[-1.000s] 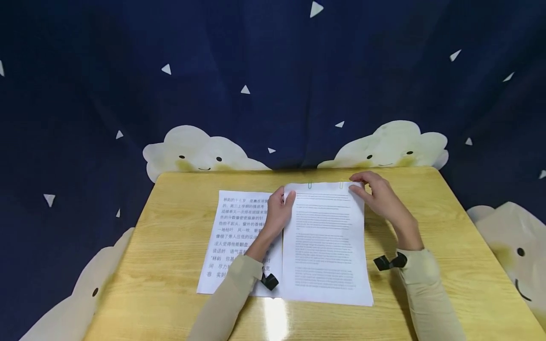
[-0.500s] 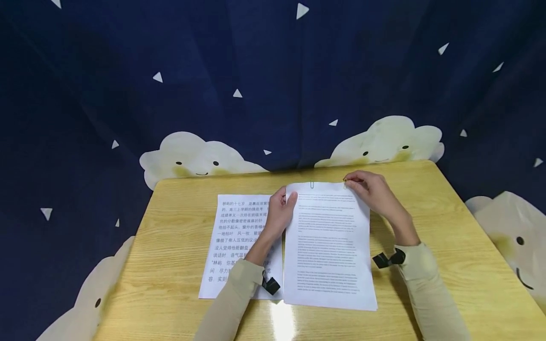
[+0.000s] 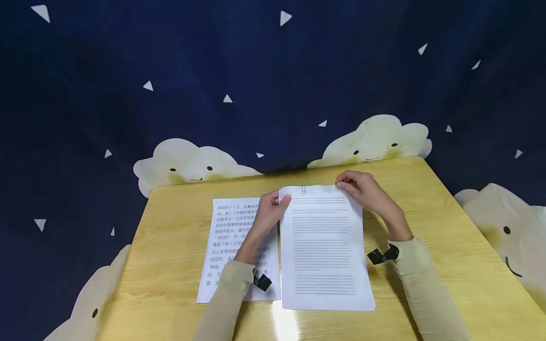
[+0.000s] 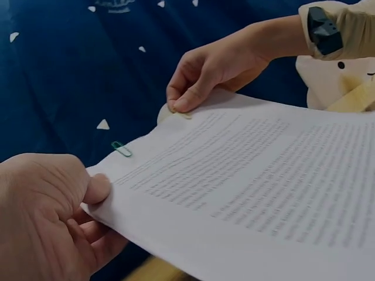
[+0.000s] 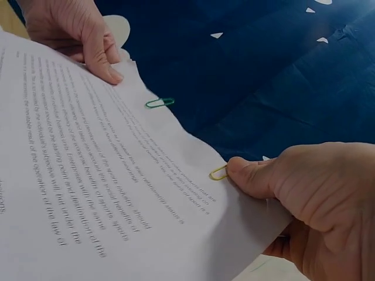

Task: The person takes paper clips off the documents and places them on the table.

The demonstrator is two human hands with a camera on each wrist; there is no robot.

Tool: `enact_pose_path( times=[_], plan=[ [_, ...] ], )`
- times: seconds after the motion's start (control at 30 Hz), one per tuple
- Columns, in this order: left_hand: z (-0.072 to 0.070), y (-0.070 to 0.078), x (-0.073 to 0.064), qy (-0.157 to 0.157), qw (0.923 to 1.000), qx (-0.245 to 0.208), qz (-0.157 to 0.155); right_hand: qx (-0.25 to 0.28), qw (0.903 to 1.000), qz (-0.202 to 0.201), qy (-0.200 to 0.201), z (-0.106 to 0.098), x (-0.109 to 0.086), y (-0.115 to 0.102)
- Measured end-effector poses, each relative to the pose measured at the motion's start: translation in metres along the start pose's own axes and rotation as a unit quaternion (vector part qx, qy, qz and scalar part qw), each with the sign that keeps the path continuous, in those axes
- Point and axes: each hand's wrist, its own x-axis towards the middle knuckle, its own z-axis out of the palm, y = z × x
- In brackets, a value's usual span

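My table [image 3: 162,265] is yellow with a wood grain, its far corners rounded, a white glare [image 3: 285,324] showing near me. A page [image 3: 228,232] in large Chinese print lies on it, partly hidden by my left arm [image 3: 234,286]. Whether the stack's [image 3: 324,251] lower end touches it, I can't tell.

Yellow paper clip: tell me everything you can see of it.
The yellow paper clip looks like thin bent wire, with a rounded loop lying flat on the face of the printed paper. It sits at the paper's far edge, right of the green paper clip. The right hand pinches there, its thumb hiding the clip's outer end. Whether the wire is coated, I can't tell.
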Motion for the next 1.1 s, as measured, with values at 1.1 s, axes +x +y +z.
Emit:
enact_pose_path(
  times=[1.1],
  plan=[
    [-0.0100,-0.0009,-0.0003,0.009,0.9997,0.022,-0.002,-0.012,0.9984,0.033,-0.045,0.0060,0.0020,-0.0047]
  ],
)
